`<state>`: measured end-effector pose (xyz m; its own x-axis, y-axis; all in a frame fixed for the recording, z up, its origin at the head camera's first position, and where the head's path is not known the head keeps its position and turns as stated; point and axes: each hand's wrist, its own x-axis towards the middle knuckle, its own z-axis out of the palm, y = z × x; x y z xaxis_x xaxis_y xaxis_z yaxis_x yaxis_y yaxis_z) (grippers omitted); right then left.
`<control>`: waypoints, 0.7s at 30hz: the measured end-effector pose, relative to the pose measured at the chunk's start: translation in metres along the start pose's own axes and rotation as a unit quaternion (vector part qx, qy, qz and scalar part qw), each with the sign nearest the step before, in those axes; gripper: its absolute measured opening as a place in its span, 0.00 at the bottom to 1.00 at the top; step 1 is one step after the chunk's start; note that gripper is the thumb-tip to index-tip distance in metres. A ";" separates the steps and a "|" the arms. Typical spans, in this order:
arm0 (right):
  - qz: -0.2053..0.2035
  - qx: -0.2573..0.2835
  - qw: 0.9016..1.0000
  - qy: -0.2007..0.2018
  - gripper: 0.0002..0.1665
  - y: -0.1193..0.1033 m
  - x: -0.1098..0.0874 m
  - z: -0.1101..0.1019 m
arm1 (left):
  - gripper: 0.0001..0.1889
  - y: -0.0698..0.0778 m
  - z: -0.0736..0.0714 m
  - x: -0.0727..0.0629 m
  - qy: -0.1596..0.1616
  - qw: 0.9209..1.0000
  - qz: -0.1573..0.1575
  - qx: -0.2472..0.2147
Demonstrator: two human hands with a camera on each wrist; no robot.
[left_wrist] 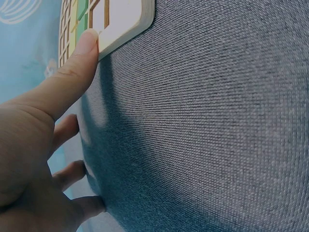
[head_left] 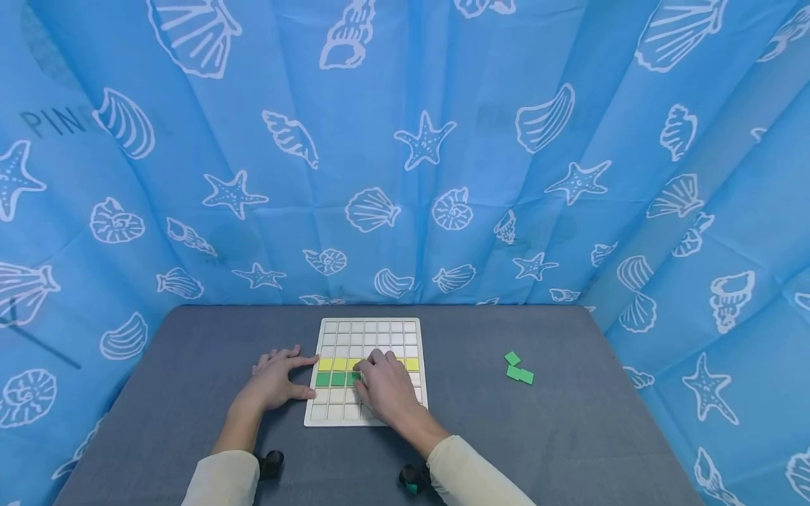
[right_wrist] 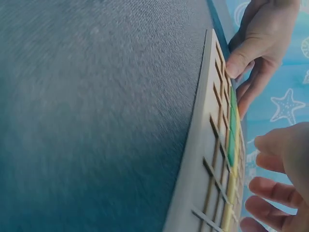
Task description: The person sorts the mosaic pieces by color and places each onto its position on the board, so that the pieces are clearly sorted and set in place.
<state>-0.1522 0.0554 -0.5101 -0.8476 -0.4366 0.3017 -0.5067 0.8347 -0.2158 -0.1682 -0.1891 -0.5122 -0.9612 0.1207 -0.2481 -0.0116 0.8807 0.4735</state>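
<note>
A pale wooden grid board (head_left: 335,423) lies flat on the grey table. One row carries yellow tiles (head_left: 325,365), partly covered by a hand; the row nearer me has green tiles (head_left: 323,379) at its left end. My left hand (head_left: 271,383) is at the board's left side, its thumb (left_wrist: 86,46) and index finger extended to the edge. Over the middle of the board is my right hand (head_left: 389,390), fingertips by the third green tile. In the right wrist view its bent fingers (right_wrist: 275,193) stand apart from the thumb, with no tile visible between them.
Several loose green tiles (head_left: 520,374) lie on the grey cloth-covered table (head_left: 481,422), right of the board. A blue curtain (head_left: 411,176) with white shell and starfish prints hangs along the table's back edge. Dark devices (head_left: 272,464) sit at both wrists.
</note>
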 end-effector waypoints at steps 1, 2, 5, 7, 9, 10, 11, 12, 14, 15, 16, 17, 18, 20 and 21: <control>-0.001 -0.011 1.000 0.002 0.13 0.000 -0.001 -0.002 | 0.40 0.000 0.000 0.000 0.001 1.000 0.000 0.001; -0.002 -0.019 1.000 0.003 0.15 0.000 -0.001 -0.004 | 0.40 0.000 0.001 0.000 0.001 1.000 0.000 0.003; 0.004 -0.034 0.999 -0.002 0.22 0.001 -0.002 -0.011 | 0.41 0.000 0.001 0.000 0.000 1.000 -0.001 0.003; 0.008 -0.039 0.999 -0.012 0.27 0.002 -0.002 -0.015 | 0.41 0.000 0.001 -0.001 -0.001 1.000 -0.001 0.003; 0.011 -0.044 0.999 -0.022 0.31 0.003 -0.002 -0.018 | 0.41 0.000 0.000 -0.001 0.000 1.000 0.000 0.004; 0.013 -0.047 0.998 -0.028 0.33 0.005 -0.002 -0.019 | 0.41 0.000 0.000 -0.001 0.000 1.000 0.001 0.004; 0.015 -0.051 0.998 -0.033 0.34 0.006 -0.002 -0.020 | 0.41 0.000 -0.001 -0.001 0.000 1.000 0.001 0.006; 0.017 -0.055 0.998 -0.038 0.36 0.007 -0.002 -0.020 | 0.41 0.001 -0.001 0.000 0.000 1.000 0.001 0.007; 0.020 -0.061 0.997 -0.046 0.38 0.011 -0.002 -0.021 | 0.41 0.001 -0.001 0.000 0.000 1.000 0.001 0.008; 0.021 -0.063 0.997 -0.048 0.39 0.012 -0.002 -0.022 | 0.41 0.001 -0.001 0.000 0.000 1.000 0.001 0.008; 0.023 -0.065 0.996 -0.051 0.39 0.014 -0.002 -0.022 | 0.41 0.001 -0.001 0.000 0.000 1.000 0.001 0.008; 0.025 -0.066 0.996 -0.054 0.40 0.016 -0.002 -0.023 | 0.41 0.001 -0.001 0.000 0.000 1.000 0.001 0.008; 0.028 -0.064 0.996 -0.058 0.41 0.018 -0.002 -0.023 | 0.41 0.001 -0.001 0.000 0.000 1.000 0.000 0.007; 0.034 -0.064 0.995 -0.063 0.42 0.022 -0.003 -0.023 | 0.41 0.001 0.000 0.000 0.000 1.000 0.000 0.006; 0.037 -0.066 0.995 -0.068 0.43 0.025 -0.003 -0.023 | 0.41 0.001 0.000 0.001 0.000 1.000 0.000 0.006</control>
<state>-0.1584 0.0851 -0.4949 -0.9002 -0.4052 0.1598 -0.4238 0.8995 -0.1062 -0.1689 -0.1884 -0.5118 -0.9613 0.1203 -0.2479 -0.0087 0.8860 0.4636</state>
